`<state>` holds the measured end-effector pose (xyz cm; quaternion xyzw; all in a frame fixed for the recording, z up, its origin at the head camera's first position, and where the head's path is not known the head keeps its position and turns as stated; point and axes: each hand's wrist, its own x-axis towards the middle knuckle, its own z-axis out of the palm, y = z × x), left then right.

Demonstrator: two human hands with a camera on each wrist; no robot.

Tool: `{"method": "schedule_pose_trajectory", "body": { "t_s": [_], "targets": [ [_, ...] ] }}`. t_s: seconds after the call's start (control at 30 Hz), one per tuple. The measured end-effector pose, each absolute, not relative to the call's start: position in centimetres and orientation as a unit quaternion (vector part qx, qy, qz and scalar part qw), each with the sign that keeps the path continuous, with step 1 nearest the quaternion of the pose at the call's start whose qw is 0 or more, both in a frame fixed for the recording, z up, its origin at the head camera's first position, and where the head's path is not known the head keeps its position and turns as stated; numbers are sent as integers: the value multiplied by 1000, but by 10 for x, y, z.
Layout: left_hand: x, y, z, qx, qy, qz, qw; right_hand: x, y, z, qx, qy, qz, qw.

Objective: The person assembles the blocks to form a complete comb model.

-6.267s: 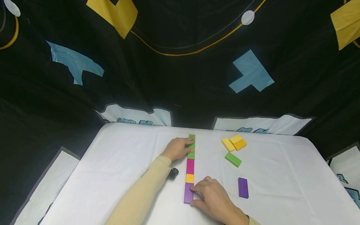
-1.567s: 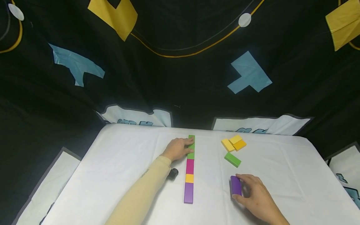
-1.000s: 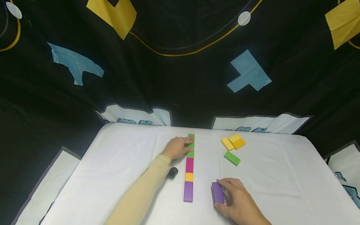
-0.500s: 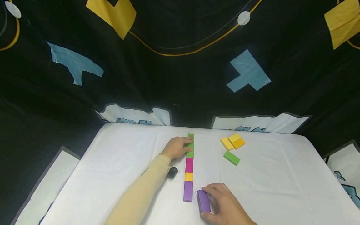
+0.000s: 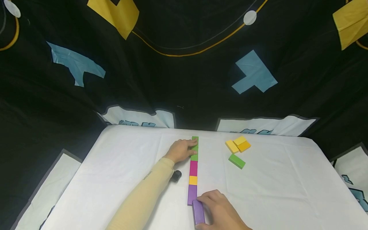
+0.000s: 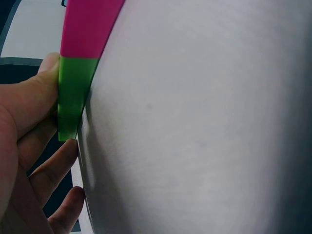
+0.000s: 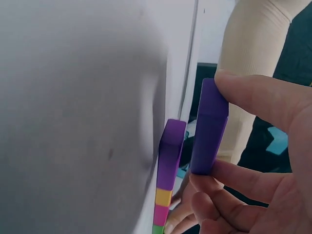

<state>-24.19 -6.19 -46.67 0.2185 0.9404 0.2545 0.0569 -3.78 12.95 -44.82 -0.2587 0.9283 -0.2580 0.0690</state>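
A straight row of blocks runs toward me on the white table: green (image 5: 194,157) at the far end, then magenta (image 5: 193,168), a short yellow one (image 5: 193,180) and a purple block (image 5: 192,194) nearest. My left hand (image 5: 180,150) rests at the green end, its thumb and fingertips touching there; they partly cover the green. Between thumb and fingers, my right hand (image 5: 219,210) pinches a second purple block (image 7: 209,124). From the right wrist view, that block is raised off the table and apart from the row's purple end. It is slightly tilted.
Several yellow blocks (image 5: 238,145) lie together at the far right, with a loose green block (image 5: 237,161) just in front. A small black object (image 5: 176,176) sits beside my left wrist. Behind the white table (image 5: 273,191) hangs a black patterned cloth (image 5: 184,89).
My right hand left the row's purple end, took the loose purple block from the right side, and carried it left to the row's near end. My left hand has stayed put.
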Motion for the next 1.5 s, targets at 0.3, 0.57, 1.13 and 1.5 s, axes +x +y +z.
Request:
{"method": "schedule_pose_trajectory", "body": {
  "t_s": [0.3,0.57,1.13,1.5],
  "targets": [
    [-243,-62,-468,217,942,251,55,-38,122,-460,-352,911,-209,-54],
    [-243,-62,-468,216,940,257,56,-38,112,-455,-326,928,-182,8],
    [-244,-62,-470,212,940,258,60,-37,109,-473,-351,918,-153,-107],
    [-244,-63,-470,219,940,257,54,-41,122,-464,-385,901,-196,-32]
  ]
}}
